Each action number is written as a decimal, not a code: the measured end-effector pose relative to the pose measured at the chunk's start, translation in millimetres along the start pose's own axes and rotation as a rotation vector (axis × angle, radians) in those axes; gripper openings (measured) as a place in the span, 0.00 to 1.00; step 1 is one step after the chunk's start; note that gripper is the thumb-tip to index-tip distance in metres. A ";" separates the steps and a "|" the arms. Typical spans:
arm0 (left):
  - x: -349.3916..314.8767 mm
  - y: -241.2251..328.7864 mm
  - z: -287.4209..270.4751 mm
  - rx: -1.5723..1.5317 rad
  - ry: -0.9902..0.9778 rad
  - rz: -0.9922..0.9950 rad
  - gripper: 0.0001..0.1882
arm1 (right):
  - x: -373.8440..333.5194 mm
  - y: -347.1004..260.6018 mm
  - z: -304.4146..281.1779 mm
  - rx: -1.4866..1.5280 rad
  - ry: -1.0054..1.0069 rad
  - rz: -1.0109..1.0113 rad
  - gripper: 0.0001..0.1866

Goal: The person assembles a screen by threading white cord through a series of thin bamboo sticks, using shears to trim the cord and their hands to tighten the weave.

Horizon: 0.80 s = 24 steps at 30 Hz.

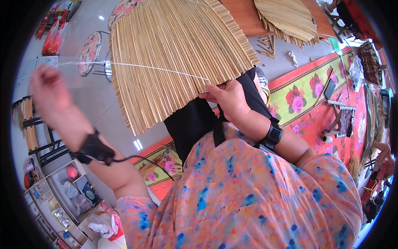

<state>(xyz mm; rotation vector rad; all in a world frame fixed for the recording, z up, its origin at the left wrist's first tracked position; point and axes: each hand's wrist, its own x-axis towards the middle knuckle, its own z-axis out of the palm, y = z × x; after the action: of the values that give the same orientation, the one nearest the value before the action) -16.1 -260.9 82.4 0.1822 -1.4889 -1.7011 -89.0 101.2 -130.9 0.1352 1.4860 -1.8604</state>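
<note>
A wide mat of pale straw stalks (178, 50), laid side by side, rests over my lap with its near edge toward me. At that near edge my right hand (230, 97) pinches the stalks, thumb on top and fingers partly hidden underneath. From beside the right thumb a white thread (159, 68) runs taut across the mat to the left. My left hand (52, 89) is raised off the mat's left side, blurred by motion, its fingers curled where the thread reaches them.
A second straw mat (288, 18) lies on the brown table (240, 16), with cut stalk pieces (267, 46) on the floor beside it. Flowered stools (90, 52) stand at left. A drawer unit (62, 211) is lower left, a flowered rug (298, 99) and small folding stool (343, 118) at right.
</note>
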 end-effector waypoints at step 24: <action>-130.1 -121.6 141.2 1.366 -0.470 0.768 0.05 | 3.3 -2.4 -5.7 -0.111 0.028 -0.036 0.12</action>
<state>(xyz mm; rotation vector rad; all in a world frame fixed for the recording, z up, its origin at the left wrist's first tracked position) -78.4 -77.3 -36.3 -0.0999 -2.4172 0.0707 -94.8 104.8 -132.5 0.0821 1.6169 -1.8056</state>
